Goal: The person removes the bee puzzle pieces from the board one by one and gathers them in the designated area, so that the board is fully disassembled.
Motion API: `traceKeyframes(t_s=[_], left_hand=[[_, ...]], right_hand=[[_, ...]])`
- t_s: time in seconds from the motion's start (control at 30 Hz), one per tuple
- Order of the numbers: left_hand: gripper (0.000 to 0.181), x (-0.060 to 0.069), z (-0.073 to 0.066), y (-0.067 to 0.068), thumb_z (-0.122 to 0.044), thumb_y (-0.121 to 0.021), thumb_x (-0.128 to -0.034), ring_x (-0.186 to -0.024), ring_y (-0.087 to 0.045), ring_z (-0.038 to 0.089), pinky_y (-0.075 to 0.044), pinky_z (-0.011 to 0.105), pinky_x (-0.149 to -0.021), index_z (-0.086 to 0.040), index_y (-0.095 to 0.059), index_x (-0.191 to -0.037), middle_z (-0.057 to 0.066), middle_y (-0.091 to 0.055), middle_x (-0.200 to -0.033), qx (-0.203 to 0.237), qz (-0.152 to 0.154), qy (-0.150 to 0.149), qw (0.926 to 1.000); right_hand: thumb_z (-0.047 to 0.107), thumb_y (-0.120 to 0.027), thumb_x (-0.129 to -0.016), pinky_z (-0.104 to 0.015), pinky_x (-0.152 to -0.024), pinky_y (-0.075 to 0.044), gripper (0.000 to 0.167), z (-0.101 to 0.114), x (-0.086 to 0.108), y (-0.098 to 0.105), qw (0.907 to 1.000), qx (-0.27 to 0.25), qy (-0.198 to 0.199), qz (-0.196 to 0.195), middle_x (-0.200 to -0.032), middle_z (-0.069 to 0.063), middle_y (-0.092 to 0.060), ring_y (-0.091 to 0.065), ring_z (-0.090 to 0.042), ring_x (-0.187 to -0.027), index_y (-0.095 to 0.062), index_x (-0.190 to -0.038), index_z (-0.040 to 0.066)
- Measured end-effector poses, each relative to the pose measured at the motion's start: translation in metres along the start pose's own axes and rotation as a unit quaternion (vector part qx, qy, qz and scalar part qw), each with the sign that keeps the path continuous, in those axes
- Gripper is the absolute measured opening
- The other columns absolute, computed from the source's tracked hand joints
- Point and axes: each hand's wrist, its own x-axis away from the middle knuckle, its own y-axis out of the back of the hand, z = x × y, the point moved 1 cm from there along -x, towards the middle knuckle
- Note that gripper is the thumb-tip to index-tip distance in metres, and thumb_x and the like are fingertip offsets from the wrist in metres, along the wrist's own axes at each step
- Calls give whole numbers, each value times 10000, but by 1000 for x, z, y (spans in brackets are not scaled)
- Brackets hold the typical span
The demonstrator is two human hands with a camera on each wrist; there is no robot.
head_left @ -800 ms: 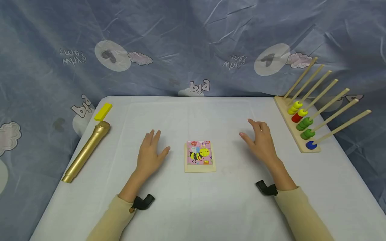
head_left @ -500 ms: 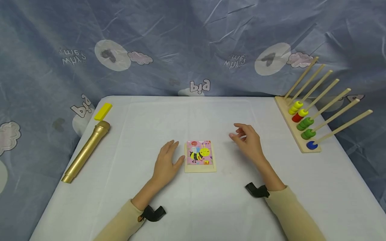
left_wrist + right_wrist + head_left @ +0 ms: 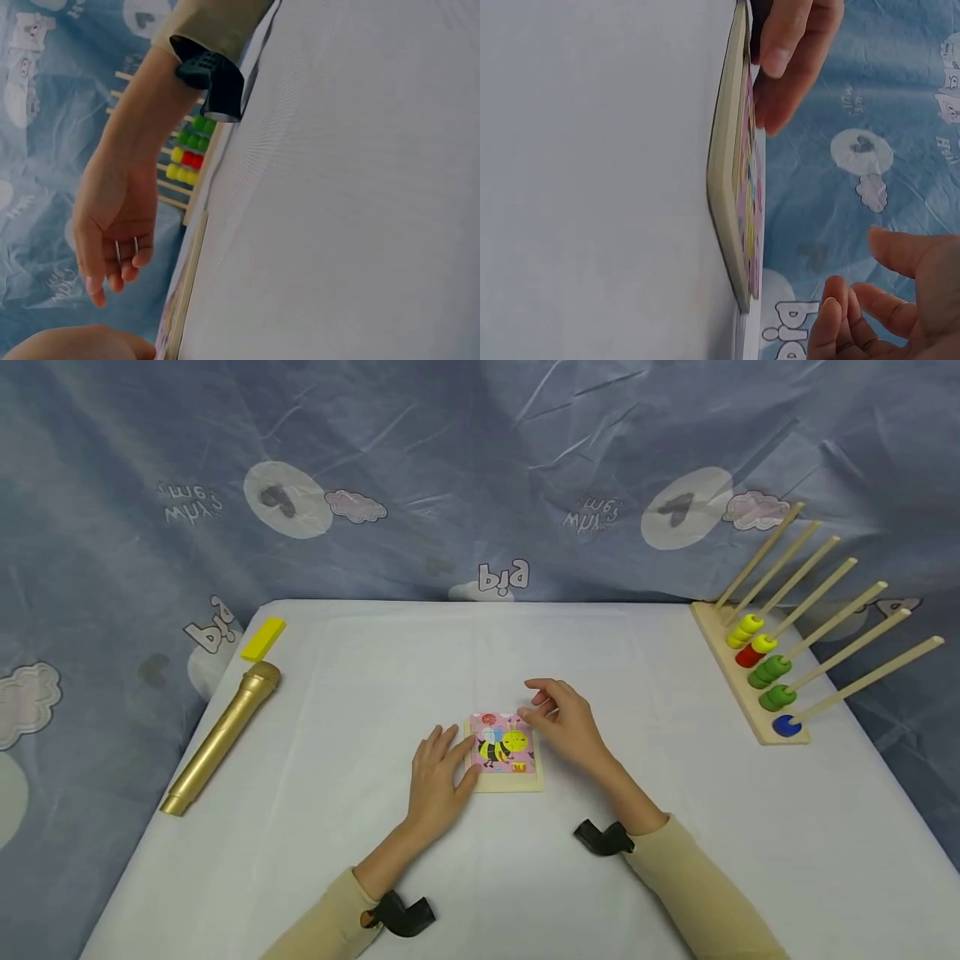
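A small square wooden-framed picture puzzle (image 3: 504,753) with a bee on pink lies flat on the white-covered table. At its left edge rests my left hand (image 3: 437,781), index finger and thumb reaching over the frame, fingers fairly straight. My right hand (image 3: 568,727) hovers by the puzzle's upper right corner, fingers loosely bent, nothing between them. The right wrist view has the puzzle (image 3: 724,165) edge-on, the left hand (image 3: 795,52) close against its far end and the right hand (image 3: 900,300) apart from it. In the left wrist view, only part of the left hand (image 3: 75,346) shows.
A wooden bead rack (image 3: 750,693) with upright pegs and coloured beads stands at the right. At the left lie a gold microphone (image 3: 221,739) and a yellow block (image 3: 263,639). A blue-grey printed curtain (image 3: 420,460) hangs behind the table (image 3: 375,652).
Both hands have moved inward to the puzzle, the left going right to its left edge, the right going left to its upper right corner. The right fingers have bent more. The puzzle stays in place.
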Motion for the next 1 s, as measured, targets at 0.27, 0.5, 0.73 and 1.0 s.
traceKeyframes(t_s=[0.27,0.5,0.73,1.0], left_hand=[[396,-1,0,-1,-202,-693,-882,-1394,-357,399,-249,605,-1123,-98,-661,-1263,174,-517,-1422,-292,-28,-88,9995],[388,-2,2,0,-208,-694,-881,-1385,-365,396,-268,598,-1109,-93,-669,-1250,172,-524,-1414,-356,-67,-128,9993],[384,-1,2,0,-206,-697,-877,-1383,-369,397,-268,600,-1107,-100,-672,-1245,171,-527,-1412,-366,-125,-151,9991],[383,-1,2,-1,-204,-702,-873,-1379,-375,398,-271,595,-1101,-99,-675,-1240,173,-533,-1404,-375,-178,-197,9989]], right_hand=[[124,-741,-855,-236,-673,-454,425,8,-3,-19,9993,-11,318,192,-895,-94,-589,-535,-172,-751,-618,-1237,-17],[103,-757,-839,-215,-627,-407,419,15,-7,-28,9986,15,473,250,-867,-89,-587,-500,-150,-701,-624,-1215,-24],[87,-753,-839,-211,-632,-417,411,15,-8,-33,9985,24,472,285,-867,-84,-593,-508,-143,-699,-628,-1217,-16],[87,-752,-836,-217,-637,-437,404,9,-8,-44,9972,115,584,459,-857,-76,-611,-519,-121,-700,-635,-1207,-23]])
